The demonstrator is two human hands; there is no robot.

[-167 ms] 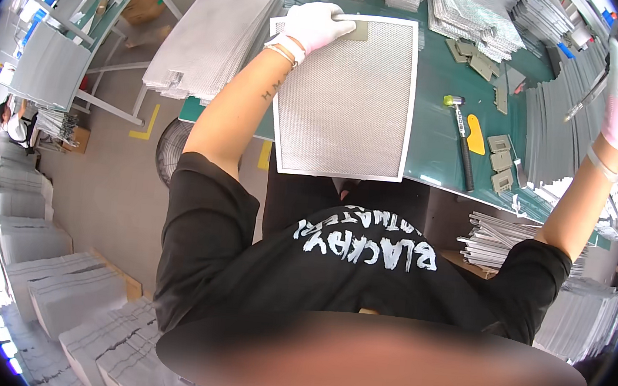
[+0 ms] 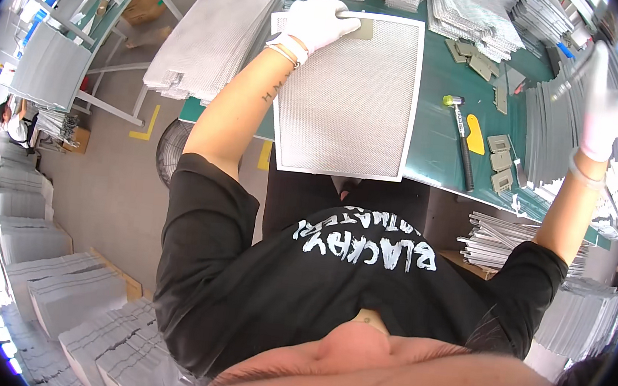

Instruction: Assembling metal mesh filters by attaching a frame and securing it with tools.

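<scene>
Grip of the gloved left hand is clamped on the top edge of a white-framed mesh panel at upper centre, beside a small olive plate. The panel's lower end reaches past the edge of the green tabletop. At upper right, the gloved right hand is blurred; whether its grip holds anything I cannot tell. Right of centre lie a hammer and a yellow scraper.
</scene>
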